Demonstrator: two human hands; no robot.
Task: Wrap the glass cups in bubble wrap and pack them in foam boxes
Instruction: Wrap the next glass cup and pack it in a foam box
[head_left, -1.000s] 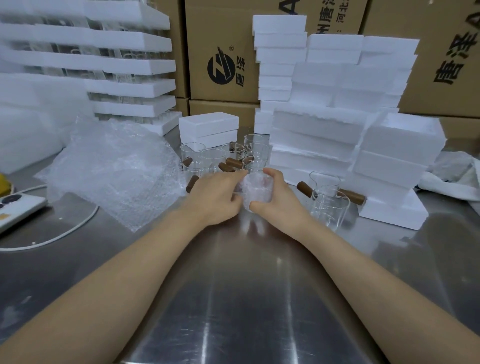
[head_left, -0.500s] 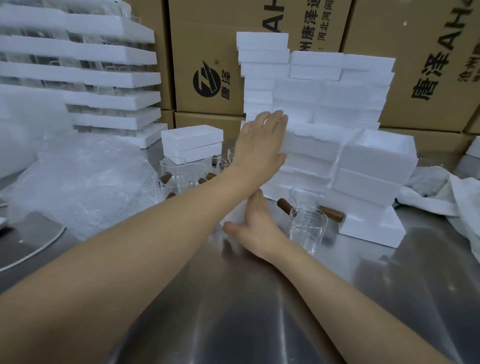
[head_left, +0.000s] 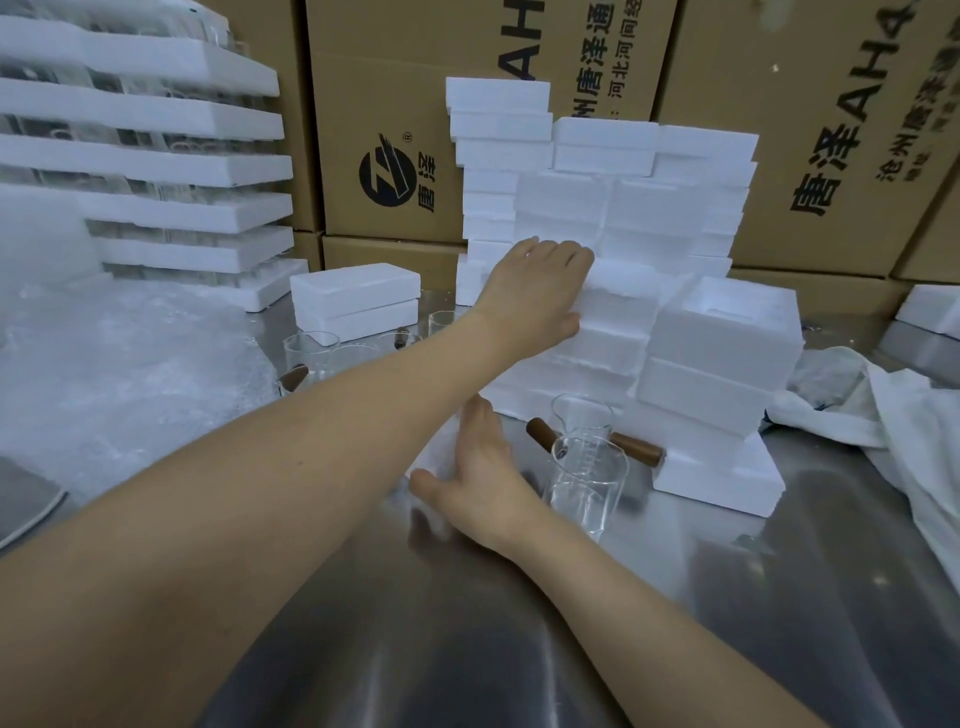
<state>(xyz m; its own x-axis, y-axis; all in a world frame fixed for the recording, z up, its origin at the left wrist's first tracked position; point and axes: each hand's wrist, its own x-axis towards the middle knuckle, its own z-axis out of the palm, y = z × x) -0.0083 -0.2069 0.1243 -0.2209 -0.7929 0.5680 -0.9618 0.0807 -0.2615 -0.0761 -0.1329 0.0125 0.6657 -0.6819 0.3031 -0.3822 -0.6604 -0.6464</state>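
Note:
My left hand (head_left: 537, 291) reaches across to the stack of white foam boxes and grips the top edge of one foam box (head_left: 621, 293), with the thumb on its side. Below my left forearm, my right hand (head_left: 480, 470) holds the bubble-wrapped cup (head_left: 435, 453) on the steel table (head_left: 519, 649); most of that cup is hidden by the arm. Two bare glass cups (head_left: 587, 486) with brown wooden handles stand just right of my right hand. More glass cups (head_left: 311, 353) stand behind my left arm.
A heap of bubble wrap (head_left: 119, 374) lies at the left. An open foam box (head_left: 727, 332) tops a stack at the right, and a closed one (head_left: 356, 299) sits at centre-left. A white cloth (head_left: 883, 415) lies far right. Cardboard cartons (head_left: 805, 156) line the back.
My left hand let go of the wrapped cup, rose to the foam stack and has now closed on a box there. My right hand stayed on the cup.

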